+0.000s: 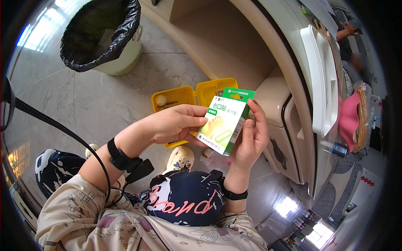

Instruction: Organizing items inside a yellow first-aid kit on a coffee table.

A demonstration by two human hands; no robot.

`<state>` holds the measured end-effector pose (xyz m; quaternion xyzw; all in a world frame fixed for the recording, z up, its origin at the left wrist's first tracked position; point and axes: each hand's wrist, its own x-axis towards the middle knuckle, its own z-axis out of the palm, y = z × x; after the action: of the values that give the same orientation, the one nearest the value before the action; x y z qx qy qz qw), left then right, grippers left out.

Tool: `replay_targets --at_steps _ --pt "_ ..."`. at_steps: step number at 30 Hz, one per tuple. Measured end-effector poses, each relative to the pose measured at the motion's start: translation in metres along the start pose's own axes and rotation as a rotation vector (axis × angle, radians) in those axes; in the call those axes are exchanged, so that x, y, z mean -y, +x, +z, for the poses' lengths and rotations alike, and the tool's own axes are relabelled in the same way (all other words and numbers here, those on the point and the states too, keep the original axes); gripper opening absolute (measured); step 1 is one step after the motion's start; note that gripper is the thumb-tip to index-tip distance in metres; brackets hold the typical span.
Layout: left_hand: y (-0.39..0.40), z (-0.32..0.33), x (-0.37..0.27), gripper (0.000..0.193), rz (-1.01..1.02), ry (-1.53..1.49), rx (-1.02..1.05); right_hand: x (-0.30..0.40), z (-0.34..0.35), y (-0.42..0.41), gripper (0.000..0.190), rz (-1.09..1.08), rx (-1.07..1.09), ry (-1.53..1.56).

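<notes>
Between my two hands I hold a green and white cardboard box of adhesive bandages (221, 120), tilted, its printed front facing up. My left hand (185, 122) pinches its left edge, thumb on the front and fingers behind. My right hand (252, 135) supports the right side, with a fingertip near the green hanging tab. Behind the box, on the floor, lies an opened yellow plastic case (174, 91); a round white item (161, 99) sits in its left half. The hands and box hide part of the case.
A bin with a black liner (125, 59) stands at the upper left. The beige cabinet (220, 34) has an open compartment and holds a white tray (317, 81) on top. A clear plastic item lies near my cream clog (180, 158). Another person's hand (348, 29) shows far right.
</notes>
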<state>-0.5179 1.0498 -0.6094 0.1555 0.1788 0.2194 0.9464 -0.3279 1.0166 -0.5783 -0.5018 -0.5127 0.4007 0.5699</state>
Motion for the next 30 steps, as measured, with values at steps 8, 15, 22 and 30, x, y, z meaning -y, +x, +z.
replay_targets --at_steps 8,15,22,30 --pt "0.001 -0.002 0.000 0.039 -0.044 -0.002 0.011 0.002 0.003 0.002 0.028 -0.047 0.041 -0.120" --pt "0.002 -0.002 0.000 0.041 -0.041 0.005 0.021 0.003 0.003 0.001 0.027 -0.035 0.034 -0.139" --pt "0.002 -0.004 -0.004 0.046 0.068 0.041 -0.035 -0.004 -0.002 0.000 0.025 -0.086 -0.047 0.021" --pt "0.000 -0.001 -0.009 0.049 0.136 0.262 -0.128 -0.008 -0.009 -0.002 0.023 -0.069 -0.113 0.051"
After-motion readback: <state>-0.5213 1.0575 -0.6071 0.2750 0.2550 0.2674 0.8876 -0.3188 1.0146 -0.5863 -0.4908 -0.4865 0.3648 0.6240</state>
